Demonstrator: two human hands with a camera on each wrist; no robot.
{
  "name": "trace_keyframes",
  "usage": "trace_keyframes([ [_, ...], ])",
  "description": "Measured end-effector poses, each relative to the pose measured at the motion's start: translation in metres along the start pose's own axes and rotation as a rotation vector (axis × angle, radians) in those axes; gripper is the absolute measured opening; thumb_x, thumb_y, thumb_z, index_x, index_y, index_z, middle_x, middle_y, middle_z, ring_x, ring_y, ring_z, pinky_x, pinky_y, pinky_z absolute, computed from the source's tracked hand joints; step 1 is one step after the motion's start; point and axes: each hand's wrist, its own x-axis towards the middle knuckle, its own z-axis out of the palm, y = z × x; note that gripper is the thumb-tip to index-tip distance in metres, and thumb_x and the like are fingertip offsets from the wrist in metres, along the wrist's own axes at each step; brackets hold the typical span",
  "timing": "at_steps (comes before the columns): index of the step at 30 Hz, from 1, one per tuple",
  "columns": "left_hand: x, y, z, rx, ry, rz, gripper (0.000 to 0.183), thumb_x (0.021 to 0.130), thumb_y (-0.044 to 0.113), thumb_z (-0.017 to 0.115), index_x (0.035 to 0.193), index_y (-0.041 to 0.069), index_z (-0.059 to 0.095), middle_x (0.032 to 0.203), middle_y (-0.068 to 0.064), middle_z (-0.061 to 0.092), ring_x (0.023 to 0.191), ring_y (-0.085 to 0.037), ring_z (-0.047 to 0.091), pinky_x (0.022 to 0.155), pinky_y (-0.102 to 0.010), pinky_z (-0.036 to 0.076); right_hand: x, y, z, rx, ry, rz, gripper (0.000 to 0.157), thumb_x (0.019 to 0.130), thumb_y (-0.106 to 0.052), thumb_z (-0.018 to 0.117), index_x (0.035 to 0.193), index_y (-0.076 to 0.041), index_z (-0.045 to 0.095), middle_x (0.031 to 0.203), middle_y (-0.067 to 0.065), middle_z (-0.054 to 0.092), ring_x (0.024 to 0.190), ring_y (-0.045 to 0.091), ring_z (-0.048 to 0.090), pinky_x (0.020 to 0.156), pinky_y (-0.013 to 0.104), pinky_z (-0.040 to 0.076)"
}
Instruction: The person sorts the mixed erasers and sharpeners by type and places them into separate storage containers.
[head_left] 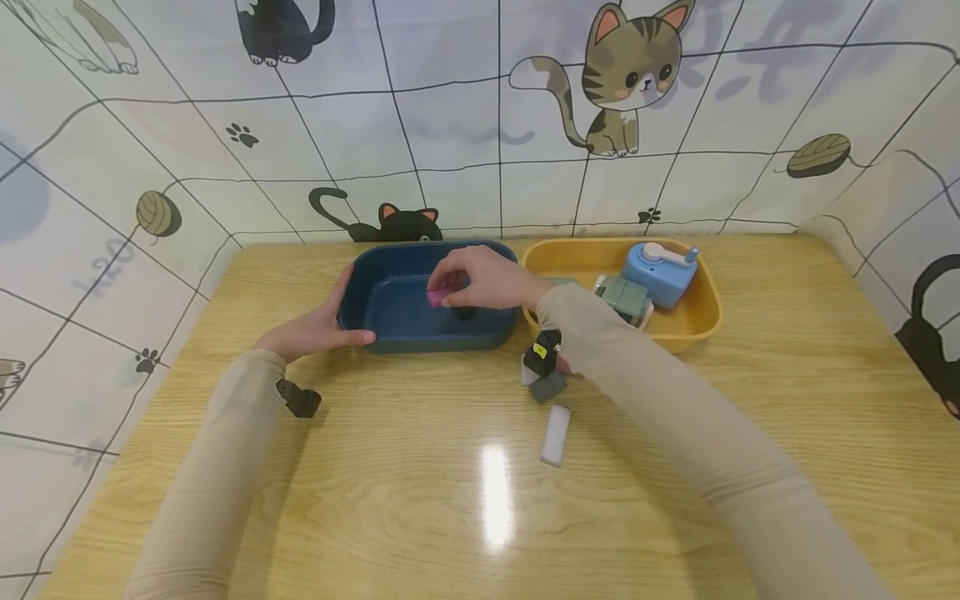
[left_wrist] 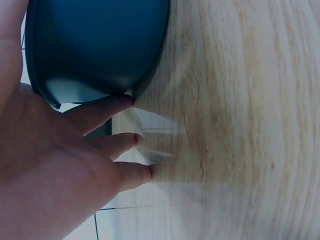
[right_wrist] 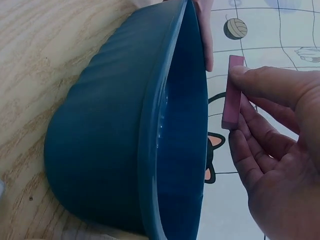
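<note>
My right hand pinches a small pink rectangular block between thumb and fingers, above the dark blue bin. In the right wrist view the block is clear of the bin's rim. My left hand rests against the bin's left end, its thumb near the front corner. The left wrist view shows straight fingers beside the bin's wall, their tips at the wooden table. A dark patch under the right hand, inside the bin, is too hidden to identify.
Right of the blue bin stands a yellow bin with a blue box with a white crank and a grey-green item. In front lie a white block and a grey block, partly under the right wrist. A cat-patterned cloth backs the table.
</note>
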Motion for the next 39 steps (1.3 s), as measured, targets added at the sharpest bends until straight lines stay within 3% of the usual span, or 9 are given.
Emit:
trace_keyframes([
  [39, 0.0, -0.001, 0.0, -0.026, -0.003, 0.005, 0.115, 0.087, 0.036, 0.072, 0.148, 0.039, -0.025, 0.158, -0.003, -0.02, 0.144, -0.034, -0.006, 0.11, -0.06, 0.009, 0.005, 0.025, -0.008, 0.003, -0.024, 0.1, 0.024, 0.086, -0.002, 0.069, 0.11, 0.002, 0.069, 0.104, 0.012, 0.068, 0.097, 0.023, 0.062, 0.088, 0.032, 0.048],
])
